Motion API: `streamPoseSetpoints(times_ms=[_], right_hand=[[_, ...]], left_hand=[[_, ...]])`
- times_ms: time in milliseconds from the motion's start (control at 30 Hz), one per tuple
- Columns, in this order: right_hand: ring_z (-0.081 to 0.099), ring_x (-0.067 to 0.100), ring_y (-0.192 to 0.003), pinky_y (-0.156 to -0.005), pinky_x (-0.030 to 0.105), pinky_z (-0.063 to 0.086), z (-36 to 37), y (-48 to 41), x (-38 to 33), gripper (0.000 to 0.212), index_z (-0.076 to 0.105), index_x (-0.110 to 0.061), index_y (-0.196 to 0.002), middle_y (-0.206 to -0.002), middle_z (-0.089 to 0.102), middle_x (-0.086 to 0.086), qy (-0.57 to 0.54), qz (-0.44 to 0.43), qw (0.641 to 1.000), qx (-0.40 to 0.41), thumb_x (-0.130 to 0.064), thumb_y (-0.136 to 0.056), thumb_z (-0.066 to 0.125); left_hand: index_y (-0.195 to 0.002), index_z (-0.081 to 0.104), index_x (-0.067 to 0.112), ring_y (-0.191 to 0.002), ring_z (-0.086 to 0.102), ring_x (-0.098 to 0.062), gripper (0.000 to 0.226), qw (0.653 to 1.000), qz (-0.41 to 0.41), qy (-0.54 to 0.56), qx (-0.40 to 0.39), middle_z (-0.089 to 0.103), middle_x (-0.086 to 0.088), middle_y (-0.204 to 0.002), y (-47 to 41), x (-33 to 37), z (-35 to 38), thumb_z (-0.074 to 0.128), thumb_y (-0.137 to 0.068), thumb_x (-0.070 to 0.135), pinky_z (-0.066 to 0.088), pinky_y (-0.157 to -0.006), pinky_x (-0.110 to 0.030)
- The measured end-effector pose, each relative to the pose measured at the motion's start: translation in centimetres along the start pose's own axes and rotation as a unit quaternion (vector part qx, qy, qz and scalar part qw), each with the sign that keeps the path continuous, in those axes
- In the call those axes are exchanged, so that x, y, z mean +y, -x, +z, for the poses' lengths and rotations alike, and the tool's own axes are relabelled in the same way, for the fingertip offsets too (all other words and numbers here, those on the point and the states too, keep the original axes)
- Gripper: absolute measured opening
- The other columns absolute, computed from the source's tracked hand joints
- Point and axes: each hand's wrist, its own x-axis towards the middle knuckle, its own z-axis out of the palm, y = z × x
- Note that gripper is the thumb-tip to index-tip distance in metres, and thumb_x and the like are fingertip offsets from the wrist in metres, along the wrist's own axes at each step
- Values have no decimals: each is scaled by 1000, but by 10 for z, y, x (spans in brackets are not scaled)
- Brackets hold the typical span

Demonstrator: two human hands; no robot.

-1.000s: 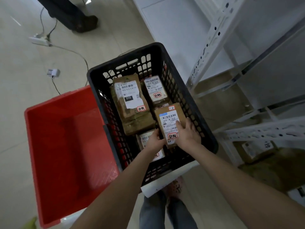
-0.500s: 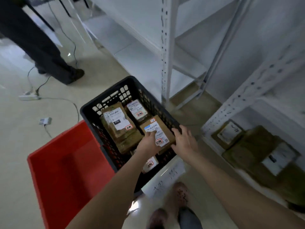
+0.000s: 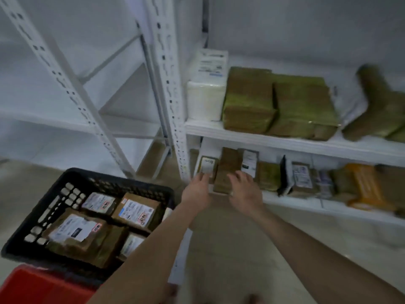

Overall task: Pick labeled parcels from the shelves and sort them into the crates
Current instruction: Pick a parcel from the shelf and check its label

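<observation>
Both my hands reach to the left end of the low white shelf (image 3: 306,201). My left hand (image 3: 198,190) is at a small labeled brown parcel (image 3: 207,165), fingers spread. My right hand (image 3: 245,189) rests open against a plain brown parcel (image 3: 226,170) standing beside it. Motion blur hides whether either hand grips anything. The black crate (image 3: 72,185) sits at lower left with several labeled brown parcels (image 3: 135,210) inside. A corner of the red crate (image 3: 32,286) shows at the bottom left.
The upper shelf (image 3: 274,139) carries a white box (image 3: 208,88) and large brown wrapped parcels (image 3: 278,104). More parcels, one orange (image 3: 363,185), line the low shelf to the right. White perforated shelf posts (image 3: 168,84) stand between the crate and the shelves. A white paper lies on the floor.
My hands let go of the parcel in the black crate and moved up and right to the low shelf. The view swung from the crates toward the shelves.
</observation>
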Motion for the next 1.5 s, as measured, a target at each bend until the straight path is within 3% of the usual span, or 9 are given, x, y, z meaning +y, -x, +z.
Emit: streamPoseSetpoints(times_ms=[167, 400, 533, 767, 933, 1100, 1267, 1367, 1500], right_hand=[[28, 29, -136, -103, 39, 39, -33, 53, 87, 59, 34, -24, -142, -150, 24, 7, -5, 93, 995, 36, -37, -90, 59], [31, 28, -132, -106, 36, 36, -80, 130, 218, 60, 37, -23, -141, -144, 31, 7, -10, 203, 972, 117, -32, -86, 60], [33, 29, -130, -99, 37, 38, -98, 166, 285, 51, 42, -27, -137, -140, 32, 5, -40, 229, 961, 153, -31, -88, 56], [30, 29, -132, -102, 40, 39, -131, 218, 409, 50, 40, -26, -137, -143, 33, 6, -61, 238, 952, 184, -27, -88, 54], [29, 27, -133, -105, 39, 37, -161, 236, 489, 46, 44, -25, -133, -143, 34, 6, -65, 253, 943, 204, -37, -89, 52], [24, 27, -138, -110, 39, 30, -182, 217, 540, 56, 34, -26, -142, -150, 26, 6, -94, 249, 942, 206, -44, -91, 51], [18, 31, -142, -110, 43, 30, -207, 172, 579, 67, 28, -26, -145, -155, 18, 9, -92, 225, 950, 198, -50, -88, 56], [8, 34, -145, -113, 46, 24, -221, 137, 598, 71, 26, -29, -145, -158, 9, 10, -73, 197, 962, 174, -53, -86, 57], [-2, 36, -147, -117, 48, 13, -223, 101, 617, 73, 17, -42, -148, -160, -1, 6, -41, 153, 981, 109, -58, -88, 53]], left_hand=[[-146, 29, 19, -130, 41, -26, 69, 995, 90, -42, -26, 30, -4, -147, -7, 97, 22, 63, -86, 25, 43, -102, -38], [-145, 31, 18, -131, 40, -24, 69, 972, 220, -67, -38, 30, -4, -148, -4, 252, 58, 64, -85, 25, 42, -102, -36], [-145, 31, 18, -130, 41, -23, 68, 961, 264, -80, -26, 32, -3, -147, 4, 334, 79, 64, -87, 27, 41, -100, -34], [-141, 35, 19, -127, 41, -23, 60, 953, 293, -79, -4, 33, -3, -143, 24, 468, 112, 61, -87, 25, 46, -96, -38], [-148, 27, 19, -132, 36, -21, 66, 952, 300, -40, 41, 28, -2, -149, 25, 549, 130, 57, -89, 22, 43, -101, -36], [-149, 21, 19, -132, 39, -20, 75, 947, 290, -7, 139, 27, -1, -149, -6, 611, 127, 62, -88, 37, 46, -97, -34], [-149, 21, 12, -136, 35, -27, 85, 934, 259, 49, 242, 28, -9, -151, -64, 660, 104, 63, -84, 48, 39, -106, -38], [-150, 16, 14, -139, 30, -32, 91, 946, 195, 97, 242, 26, -13, -153, -104, 683, 95, 60, -82, 57, 40, -106, -44], [-151, 12, 23, -141, 25, -35, 91, 970, 140, 105, 171, 18, -12, -156, -140, 703, 95, 58, -82, 59, 38, -106, -49]])
